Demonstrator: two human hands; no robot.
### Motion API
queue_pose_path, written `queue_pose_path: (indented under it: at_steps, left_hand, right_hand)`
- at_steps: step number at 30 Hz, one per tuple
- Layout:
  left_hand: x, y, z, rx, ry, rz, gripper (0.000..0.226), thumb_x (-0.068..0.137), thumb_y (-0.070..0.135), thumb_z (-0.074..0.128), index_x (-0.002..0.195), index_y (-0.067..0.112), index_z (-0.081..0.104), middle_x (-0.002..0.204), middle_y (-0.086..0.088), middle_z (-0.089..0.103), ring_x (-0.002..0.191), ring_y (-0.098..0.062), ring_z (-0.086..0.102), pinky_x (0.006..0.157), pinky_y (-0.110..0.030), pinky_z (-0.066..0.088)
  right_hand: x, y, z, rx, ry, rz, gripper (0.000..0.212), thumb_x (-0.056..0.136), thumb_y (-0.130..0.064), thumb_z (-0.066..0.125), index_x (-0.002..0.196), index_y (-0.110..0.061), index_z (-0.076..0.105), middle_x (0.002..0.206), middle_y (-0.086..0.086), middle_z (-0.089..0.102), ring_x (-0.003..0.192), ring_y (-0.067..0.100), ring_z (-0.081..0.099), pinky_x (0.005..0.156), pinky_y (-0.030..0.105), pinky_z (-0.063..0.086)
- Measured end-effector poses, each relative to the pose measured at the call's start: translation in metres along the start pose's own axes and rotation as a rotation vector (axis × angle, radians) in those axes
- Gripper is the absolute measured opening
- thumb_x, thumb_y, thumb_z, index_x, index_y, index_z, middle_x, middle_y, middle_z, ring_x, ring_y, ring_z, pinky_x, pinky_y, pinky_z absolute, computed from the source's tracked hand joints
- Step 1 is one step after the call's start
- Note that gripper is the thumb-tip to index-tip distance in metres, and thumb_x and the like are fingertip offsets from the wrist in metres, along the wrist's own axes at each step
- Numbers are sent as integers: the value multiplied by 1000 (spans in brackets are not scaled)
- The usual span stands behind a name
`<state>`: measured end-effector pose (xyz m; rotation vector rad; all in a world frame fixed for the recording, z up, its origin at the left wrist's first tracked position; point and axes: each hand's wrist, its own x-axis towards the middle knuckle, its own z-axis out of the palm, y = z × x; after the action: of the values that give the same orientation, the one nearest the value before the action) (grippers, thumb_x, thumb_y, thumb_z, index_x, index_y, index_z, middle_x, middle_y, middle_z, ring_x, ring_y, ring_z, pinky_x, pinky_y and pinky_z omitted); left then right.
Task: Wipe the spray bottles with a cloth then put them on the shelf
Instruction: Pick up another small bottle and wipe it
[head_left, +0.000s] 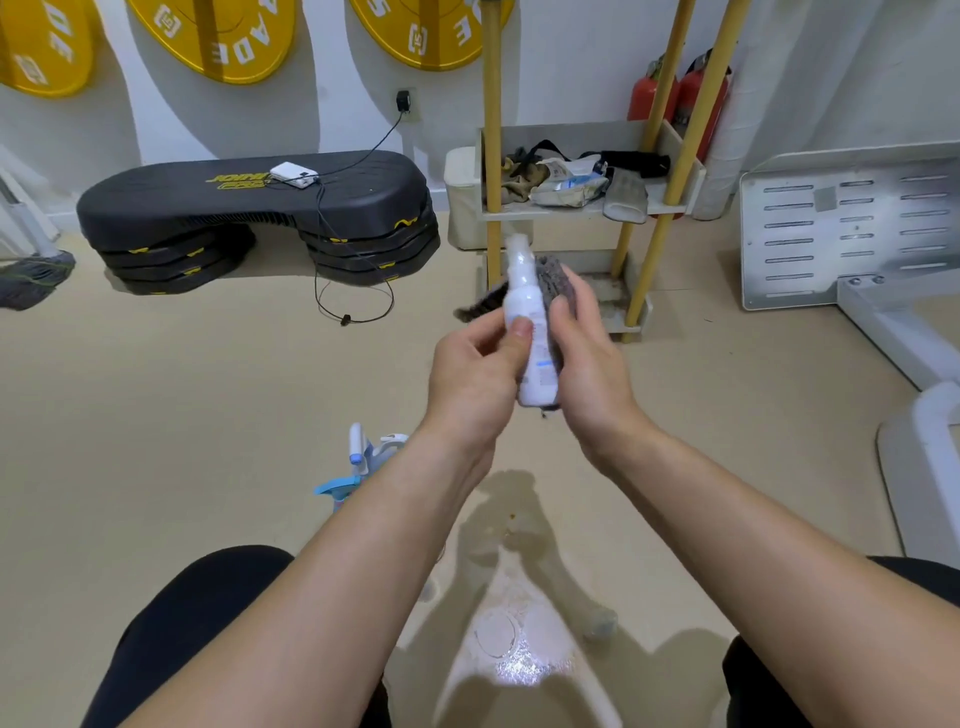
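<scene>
A white spray bottle (527, 312) stands nearly upright in front of me, held between both hands. My left hand (475, 374) grips its left side, thumb on the front of the bottle. My right hand (589, 358) presses a grey cloth (551, 275) against the bottle's right and back side, fingers curled round the cloth. Two more spray bottles lie on the floor by my left forearm: a white one with a blue tip (358, 447) and a blue one (337, 491), partly hidden by the arm. The shelf (670, 202) with yellow posts stands just beyond the hands.
The shelf's upper tier holds bags, rags and a glove (626, 195). A black step platform (260, 218) with a charger and cable sits at the left, a mop (31, 280) at the far left, white gym equipment (852, 228) at the right. Two fire extinguishers (696, 98) stand behind the shelf.
</scene>
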<state>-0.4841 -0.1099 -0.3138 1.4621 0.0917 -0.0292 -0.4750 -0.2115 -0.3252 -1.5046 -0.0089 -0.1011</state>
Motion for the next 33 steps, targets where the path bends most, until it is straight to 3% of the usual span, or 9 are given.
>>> queue_pose_path:
  at_steps: [4,6,9,14,21,25,29,31,33]
  left_hand:
    - [15,-6,-12,98,160,12,29,105,16,47,98,5,72,86,-11,72,77,-21,64,88,-54,56]
    - [18,-11,-14,95,179,-37,31,106,17,43,96,4,70,91,-17,72,80,-23,63,86,-51,57]
    - [17,-12,-10,-13,123,-88,32,107,19,43,100,3,70,94,-14,72,85,-24,65,83,-43,54]
    - [11,-10,-8,4,4,-3,31,105,28,52,104,5,72,93,-8,74,86,-19,69,88,-43,55]
    - [2,-7,-7,180,-271,123,31,95,30,53,113,12,72,95,-2,74,92,-20,68,95,-51,55]
    - [5,-5,-7,199,-430,38,36,99,29,47,113,0,64,101,-20,69,95,-26,65,97,-54,53]
    - [8,1,-5,71,-262,-37,34,110,16,37,95,5,66,80,-5,68,71,-12,66,69,-26,55]
    - [13,0,-4,2,-118,-53,34,110,15,38,96,3,67,83,-9,68,70,-13,65,67,-24,53]
    - [18,-2,-6,-46,9,-46,31,109,16,43,101,2,69,93,-13,71,80,-20,67,77,-33,55]
  right_hand:
    - [-16,19,12,-206,-34,1,37,97,-49,36,125,-73,37,131,-18,62,108,8,61,96,41,52]
    - [-21,24,12,-298,-66,-7,45,93,-53,32,137,-65,29,133,-10,63,97,11,57,96,47,51]
    - [-23,24,10,-319,-68,-54,51,96,-52,32,145,-58,22,142,-9,57,97,8,51,100,40,46]
    - [-19,20,10,-197,-47,-96,54,98,-45,36,152,-47,29,153,-20,44,138,-5,41,119,33,32]
    - [-2,-17,-7,-49,58,-76,40,110,-26,34,149,-33,42,133,-17,56,124,3,56,104,19,46]
    - [1,-21,-12,9,90,-60,37,110,-23,34,144,-27,47,126,-13,61,104,-7,63,89,12,50]
    - [-4,-5,-7,-119,39,-131,40,109,-28,35,148,-35,38,140,-19,53,130,2,52,112,28,42]
    - [-10,7,-3,-239,-7,-158,50,103,-37,36,152,-38,32,140,-30,47,133,-6,45,113,25,36]
    - [-17,16,1,-350,-44,-173,57,100,-41,35,156,-37,27,149,-25,43,134,-5,44,112,24,35]
